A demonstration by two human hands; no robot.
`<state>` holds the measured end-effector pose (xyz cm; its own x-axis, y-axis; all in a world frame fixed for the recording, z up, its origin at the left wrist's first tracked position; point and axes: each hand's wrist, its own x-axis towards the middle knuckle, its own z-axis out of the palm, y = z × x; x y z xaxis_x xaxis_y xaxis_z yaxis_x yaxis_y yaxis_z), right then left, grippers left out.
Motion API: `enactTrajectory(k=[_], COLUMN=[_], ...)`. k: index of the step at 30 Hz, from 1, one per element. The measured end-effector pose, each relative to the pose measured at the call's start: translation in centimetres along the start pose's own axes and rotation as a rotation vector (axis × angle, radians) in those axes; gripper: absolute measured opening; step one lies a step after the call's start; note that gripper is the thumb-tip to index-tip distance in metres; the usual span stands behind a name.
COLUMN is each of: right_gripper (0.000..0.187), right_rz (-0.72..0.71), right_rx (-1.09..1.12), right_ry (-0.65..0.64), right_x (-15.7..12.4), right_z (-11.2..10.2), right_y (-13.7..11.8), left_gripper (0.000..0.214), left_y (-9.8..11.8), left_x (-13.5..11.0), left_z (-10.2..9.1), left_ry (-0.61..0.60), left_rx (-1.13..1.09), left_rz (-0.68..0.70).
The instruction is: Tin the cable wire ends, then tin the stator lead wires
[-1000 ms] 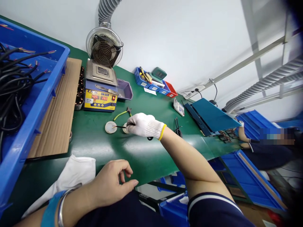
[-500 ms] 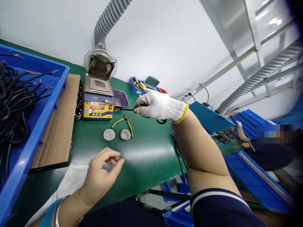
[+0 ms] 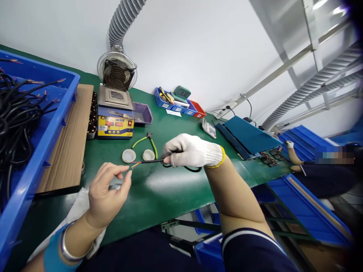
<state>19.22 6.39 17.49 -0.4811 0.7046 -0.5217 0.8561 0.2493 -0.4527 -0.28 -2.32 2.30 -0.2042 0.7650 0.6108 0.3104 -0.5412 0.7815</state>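
Note:
My right hand (image 3: 193, 152), in a white knit glove with a yellow cuff, is closed on a black cable (image 3: 153, 161). The cable's stripped end with coloured wires points left, above the green bench (image 3: 170, 189). My bare left hand (image 3: 109, 187) is raised just left of that wire end, thumb and fingers curled toward a pinch with a small gap between them, close to the wire tips. Two small white round dishes (image 3: 128, 155) sit on the bench just behind the wires. Green-handled cutters (image 3: 147, 140) lie behind the dishes.
A solder pot with a yellow display panel (image 3: 115, 121), a fume fan and a hose stand at the back. A blue crate of black cables (image 3: 25, 124) and a cardboard sheet lie left. Small parts bins (image 3: 176, 102) and a calculator sit further back. Another person's arm (image 3: 295, 158) works at far right.
My right hand has brought the cable down from beside the solder pot toward me. My left hand has lifted off the bench edge and moved up to the wire end.

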Motion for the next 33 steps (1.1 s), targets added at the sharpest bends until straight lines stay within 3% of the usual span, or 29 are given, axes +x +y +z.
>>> enactTrajectory(k=[33], right_gripper=[0.023], right_rz=[-0.08], right_rx=[-0.087], right_ry=[-0.025], right_x=[-0.82], right_z=[0.46], right_y=[-0.42], left_gripper=[0.021], left_y=[0.4], left_x=[-0.08], left_z=[-0.1], left_ry=[-0.098], left_rx=[-0.018], left_rz=[0.027])
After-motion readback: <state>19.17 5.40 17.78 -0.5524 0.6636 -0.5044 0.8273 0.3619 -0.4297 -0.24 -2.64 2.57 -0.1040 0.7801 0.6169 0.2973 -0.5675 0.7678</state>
